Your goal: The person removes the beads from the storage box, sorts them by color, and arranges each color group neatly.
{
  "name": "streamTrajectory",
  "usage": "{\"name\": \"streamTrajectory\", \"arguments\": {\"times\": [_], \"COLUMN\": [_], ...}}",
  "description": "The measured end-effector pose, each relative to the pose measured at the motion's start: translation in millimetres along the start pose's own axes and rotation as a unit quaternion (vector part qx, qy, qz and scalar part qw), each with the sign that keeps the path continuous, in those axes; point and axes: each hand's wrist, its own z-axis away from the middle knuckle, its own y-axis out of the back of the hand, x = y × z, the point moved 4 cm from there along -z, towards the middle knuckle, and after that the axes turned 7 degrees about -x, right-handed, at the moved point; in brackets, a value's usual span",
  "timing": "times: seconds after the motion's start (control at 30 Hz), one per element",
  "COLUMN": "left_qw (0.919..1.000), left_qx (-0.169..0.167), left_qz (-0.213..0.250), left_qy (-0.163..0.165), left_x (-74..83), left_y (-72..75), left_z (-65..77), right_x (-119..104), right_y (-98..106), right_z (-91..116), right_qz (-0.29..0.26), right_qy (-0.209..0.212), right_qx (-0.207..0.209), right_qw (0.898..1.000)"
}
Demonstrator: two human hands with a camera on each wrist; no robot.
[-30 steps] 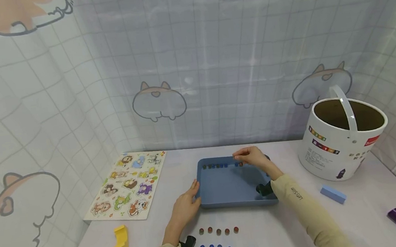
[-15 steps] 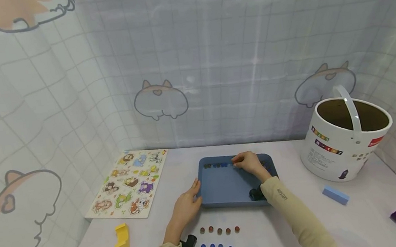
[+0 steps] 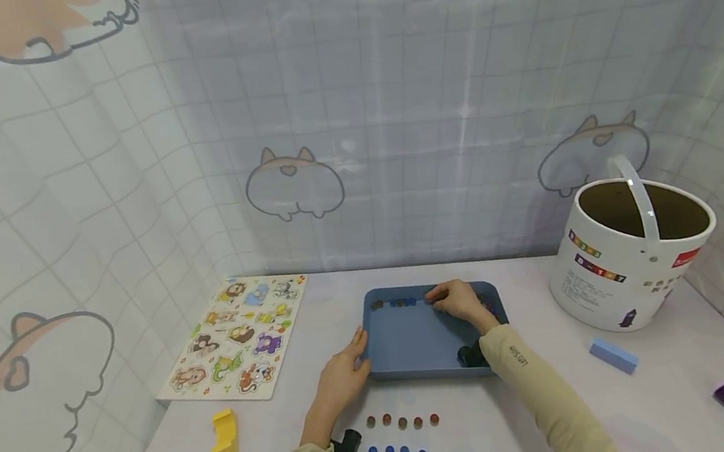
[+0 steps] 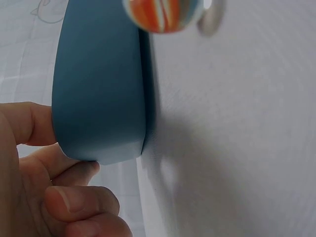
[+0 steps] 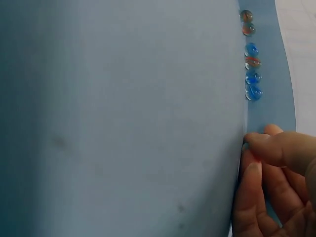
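6 swirled glass marbles: inside the blue tray, in a row with 1 clear gap along its far wall; more sit at the right side, partly hidden behind the right hand.
Marble handling: probably light, hard, slick and quick to roll; a small knock should do no harm, a hard drop could chip the glass.
Marble hold: best pinched from above across the widest part, since the wall blocks the far side.
Right hand: fingers bent, thumb tip and fingertips nearly together at the far wall, just beside the row's end; whether a marble sits between them, I cannot tell.
Left hand: thumb over the rim, bent fingers against the outer left side, a loose grip near the front corner.
Tray build: smooth, matte, likely stiff plastic; rounded corners, low walls; probably light enough to slide if nudged, so the rim is the place to steady it.
9 loose marbles: on the white tabletop before the tray, 5 brownish-red ones behind 4 blue.
Bucket: glossy white, round, with a hoop handle.
Puzzle board: flat, printed with animals.
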Motion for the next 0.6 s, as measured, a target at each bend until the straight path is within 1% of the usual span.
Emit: {"name": "streamTrajectory", "arguments": {"times": [0.13,0.27,0.33,0.47,0.6], "left_qw": [1.0000,1.0000,0.9999,0.9999,0.9999], "left_qx": [-0.002,-0.008,-0.011,-0.011,-0.008], "left_qz": [-0.002,-0.003,-0.003,0.004,0.009], "left_qy": [0.006,0.005,0.002,0.001,0.002], "left_x": [-0.6,-0.5,-0.4,-0.4,-0.1], "left_y": [-1.4,-2.5,-2.7,-1.1,1.3], "left_z": [0.6,1.1,1.4,1.8,1.6], "right_x": [3,2,-1,-14,-31], "right_y": [-1,3,6,15,24], "right_z": [1,2,4,10,24], "right_qz": [-0.037,-0.056,-0.055,-0.075,-0.099], "right_qy": [-0.011,-0.020,-0.012,0.013,0.048], "right_qx": [-0.006,-0.029,-0.043,-0.068,-0.092], "right_qw": [0.999,0.998,0.997,0.995,0.990]}}
